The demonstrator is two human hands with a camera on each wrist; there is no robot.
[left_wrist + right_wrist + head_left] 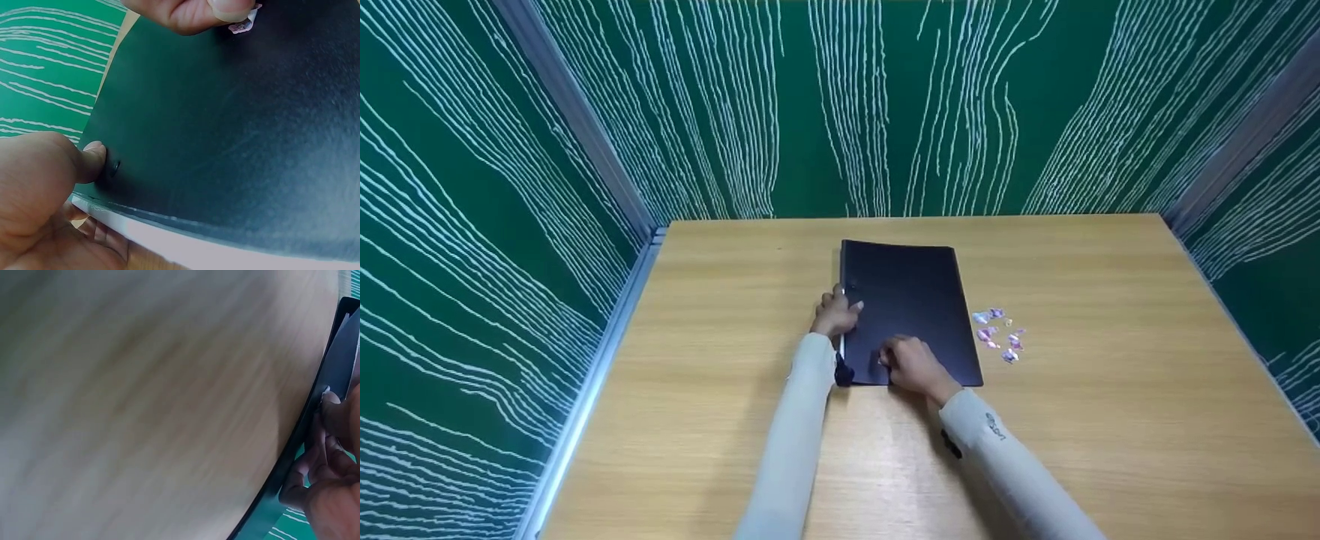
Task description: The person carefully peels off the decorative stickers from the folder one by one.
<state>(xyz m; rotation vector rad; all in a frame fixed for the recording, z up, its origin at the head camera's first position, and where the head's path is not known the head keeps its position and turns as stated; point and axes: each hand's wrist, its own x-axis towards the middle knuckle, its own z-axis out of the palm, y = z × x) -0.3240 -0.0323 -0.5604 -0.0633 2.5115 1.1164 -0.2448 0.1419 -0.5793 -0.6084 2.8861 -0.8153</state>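
Observation:
A black folder (907, 292) lies on the wooden table, with a white strip along its left edge. My left hand (835, 315) grips that edge, thumb on the cover beside a small dark stud (115, 168) and the other fingers round the outer side. Over the lower part of the cover, my right hand (916, 366) pinches a small shiny pinkish-white sticker (245, 23) between thumb and fingertip. The left wrist view shows the sticker close over the black surface. In the right wrist view the right hand's curled fingers (318, 461) overlap the dark folder.
Several small shiny pink and purple stickers (1011, 355) lie scattered on the table (720, 300) to the right of the folder. Green walls (915, 112) with white wavy lines stand behind and at both sides. A metal rail (585, 397) runs along the left table edge.

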